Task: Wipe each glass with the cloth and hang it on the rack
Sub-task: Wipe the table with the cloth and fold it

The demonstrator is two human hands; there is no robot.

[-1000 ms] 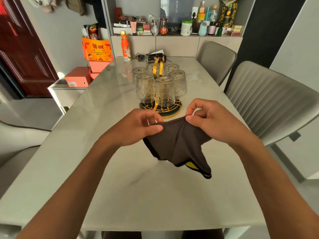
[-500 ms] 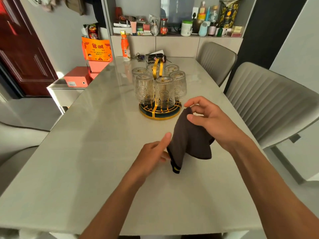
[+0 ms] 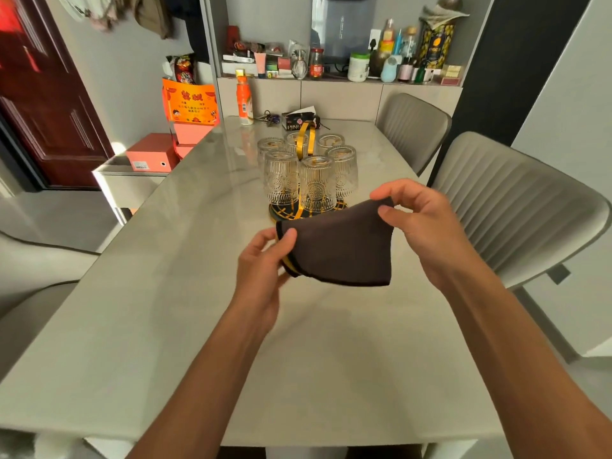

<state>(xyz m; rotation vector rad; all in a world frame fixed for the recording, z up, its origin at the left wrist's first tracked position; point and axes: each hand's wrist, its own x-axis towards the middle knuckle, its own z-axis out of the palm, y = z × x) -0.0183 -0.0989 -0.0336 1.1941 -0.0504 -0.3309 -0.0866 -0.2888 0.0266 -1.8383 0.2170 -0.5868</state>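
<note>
The left hand (image 3: 261, 260) and right hand (image 3: 414, 220) each pinch a corner of the soft, light cloth (image 3: 341, 246) above the tabletop (image 3: 165, 326). The glasses (image 3: 316, 183), fragile and ribbed, hang upside down on the rack (image 3: 306, 139); grasp around the body.

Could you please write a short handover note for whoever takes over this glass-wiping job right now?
Left hand: pinches the left edge of the dark brown cloth with yellow-black trim.
Right hand: pinches the cloth's upper right corner; cloth is held spread above the pale marble table.
Six clear embossed glasses hang upside down on the round black-and-gold rack, just beyond the cloth.
Done: cannot tell which glasses have been wiped; none is in hand.
Left: take a glass, wipe it, rehang it, and repeat for any still unwiped.
</note>
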